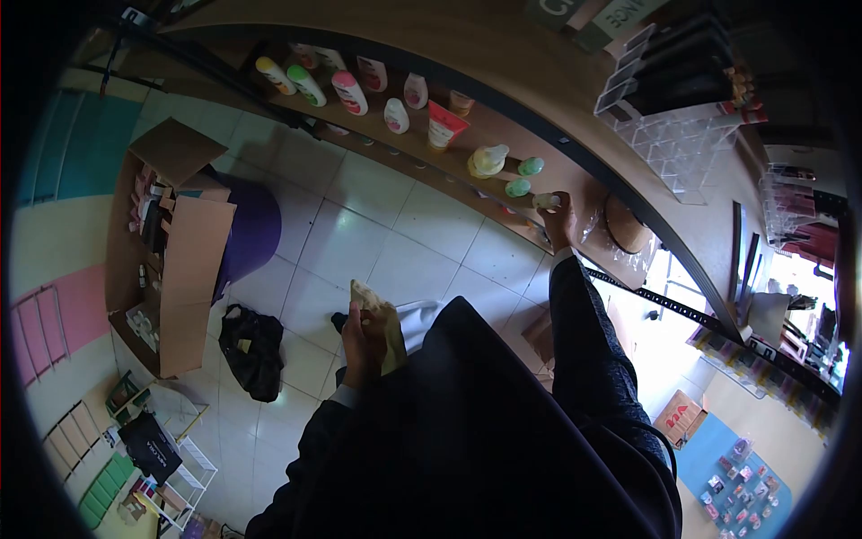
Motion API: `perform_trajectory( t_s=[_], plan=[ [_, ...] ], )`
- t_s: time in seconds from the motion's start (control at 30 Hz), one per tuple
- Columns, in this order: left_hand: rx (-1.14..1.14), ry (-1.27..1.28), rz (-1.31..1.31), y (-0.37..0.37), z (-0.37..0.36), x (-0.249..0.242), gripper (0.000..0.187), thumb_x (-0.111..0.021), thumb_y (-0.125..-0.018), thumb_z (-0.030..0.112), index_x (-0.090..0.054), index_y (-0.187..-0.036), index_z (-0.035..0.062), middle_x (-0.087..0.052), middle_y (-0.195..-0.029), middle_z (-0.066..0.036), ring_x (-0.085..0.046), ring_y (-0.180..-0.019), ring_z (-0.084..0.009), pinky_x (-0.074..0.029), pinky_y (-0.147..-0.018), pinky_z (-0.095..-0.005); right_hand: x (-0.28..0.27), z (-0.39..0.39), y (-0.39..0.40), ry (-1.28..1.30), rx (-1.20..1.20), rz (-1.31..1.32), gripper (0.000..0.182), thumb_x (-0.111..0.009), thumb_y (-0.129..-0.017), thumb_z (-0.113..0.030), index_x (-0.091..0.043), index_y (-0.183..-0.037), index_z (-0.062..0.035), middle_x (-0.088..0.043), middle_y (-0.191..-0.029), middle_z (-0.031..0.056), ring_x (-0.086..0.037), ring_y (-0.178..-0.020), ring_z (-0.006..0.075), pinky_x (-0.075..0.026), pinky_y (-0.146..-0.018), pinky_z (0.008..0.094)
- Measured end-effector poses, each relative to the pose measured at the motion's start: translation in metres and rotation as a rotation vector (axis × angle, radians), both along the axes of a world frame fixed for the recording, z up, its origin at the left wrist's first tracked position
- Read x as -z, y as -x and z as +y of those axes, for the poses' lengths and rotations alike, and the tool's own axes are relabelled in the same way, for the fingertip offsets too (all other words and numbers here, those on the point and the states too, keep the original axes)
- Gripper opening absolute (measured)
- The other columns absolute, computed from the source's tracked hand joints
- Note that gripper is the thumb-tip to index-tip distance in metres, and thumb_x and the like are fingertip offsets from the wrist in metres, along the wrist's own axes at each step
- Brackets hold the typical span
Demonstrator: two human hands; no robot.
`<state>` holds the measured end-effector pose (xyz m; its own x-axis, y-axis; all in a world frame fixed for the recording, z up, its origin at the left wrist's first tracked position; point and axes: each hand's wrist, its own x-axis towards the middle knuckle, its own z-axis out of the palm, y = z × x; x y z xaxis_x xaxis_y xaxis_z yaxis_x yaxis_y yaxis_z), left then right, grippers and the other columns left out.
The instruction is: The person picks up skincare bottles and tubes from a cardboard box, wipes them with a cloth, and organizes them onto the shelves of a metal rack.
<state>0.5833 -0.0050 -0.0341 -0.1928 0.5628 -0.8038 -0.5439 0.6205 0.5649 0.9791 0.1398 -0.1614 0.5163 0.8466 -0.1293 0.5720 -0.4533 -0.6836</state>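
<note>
— Two hands busy at once, I see. Which one is on the shelf?

— My right hand (558,220), arm stretched out full. Its fingers are closed round a small pale bottle (546,201) that stands upright on the shelf (467,121), close to the shelf's front edge and at the near end of the row.

— And the other?

— My left hand (359,337) is held close against my coat, fingers clamped on a yellowish cloth (382,323) that hangs down from them.

— So which is nearer the bottles?

— The right, by far; the left is well apart from the shelf, low over the tiled floor (359,225).

— What stands beside the one you're gripping?

— Just past it, along the same front edge, a green bottle (518,187), then another green one (532,166), then a yellow pump bottle (488,161). All upright, long axis straight up from the board, the row running away from my fingers toward the shelf's far end, where the pink and white bottles (349,92) stand.
</note>
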Motion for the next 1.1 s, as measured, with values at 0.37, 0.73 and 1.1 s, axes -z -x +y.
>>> perform_trajectory(
  t_s=[0.37,0.73,1.1],
  plan=[
    [-0.013,-0.129,0.013,0.005,0.008,-0.01,0.044,-0.042,-0.089,0.042,-0.052,-0.091,-0.0009,-0.055,-0.087,-0.01,-0.054,-0.078,-0.0198,-0.044,-0.07,-0.03,0.019,-0.007,-0.006,0.038,-0.019,0.094,0.072,-0.075,-0.056,-0.007,-0.04,-0.118,-0.0161,-0.053,-0.111,0.015,-0.054,-0.101,0.0304,-0.046,-0.078,0.0389],
    [0.255,-0.725,0.944,0.034,0.034,-0.086,0.026,-0.058,-0.075,0.006,-0.044,-0.097,0.0055,-0.046,-0.093,-0.012,-0.048,-0.089,-0.0239,-0.042,-0.076,-0.0328,-0.183,-0.021,0.162,-0.262,-0.528,0.456,0.022,-0.053,-0.08,0.002,-0.053,-0.101,-0.0024,-0.057,-0.099,0.0092,-0.057,-0.085,0.0164,-0.048,-0.07,0.0269],
    [0.367,-0.995,1.147,0.161,0.06,-0.208,0.023,-0.062,-0.074,0.013,-0.054,-0.095,0.0067,-0.056,-0.084,-0.009,-0.052,-0.077,-0.0283,-0.041,-0.069,-0.0357,-0.282,-0.029,0.413,-0.205,-1.121,0.281,0.049,-0.067,-0.066,-0.006,-0.051,-0.111,-0.0011,-0.056,-0.105,0.018,-0.054,-0.098,0.0338,-0.043,-0.083,0.0378]
  ],
)
